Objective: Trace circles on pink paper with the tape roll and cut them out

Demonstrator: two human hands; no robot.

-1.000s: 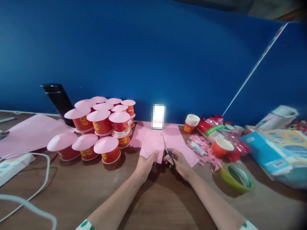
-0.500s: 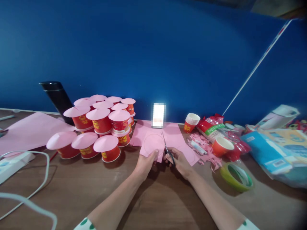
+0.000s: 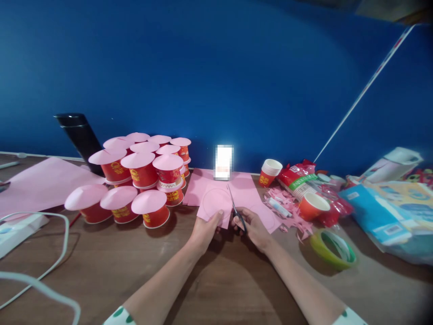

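My left hand [image 3: 204,231] pinches the near edge of a pink paper sheet [image 3: 215,202] with a circle drawn on it. My right hand [image 3: 253,228] grips black-handled scissors [image 3: 236,209], whose blades point away from me along the right side of that circle. More pink paper [image 3: 250,194] lies under and behind the held sheet on the brown table [image 3: 216,280].
Several red paper cups topped with pink paper cones [image 3: 142,174] stand at the left, a black flask [image 3: 81,140] behind them. A stack of cups [image 3: 269,171], a single red cup [image 3: 313,205], pink scraps [image 3: 287,212], a green tape roll [image 3: 333,250] and packages [image 3: 382,212] lie right. White cable [image 3: 50,266] at near left.
Both hands keep their hold on the paper and the scissors. The view has tilted slightly; nothing else has visibly moved.
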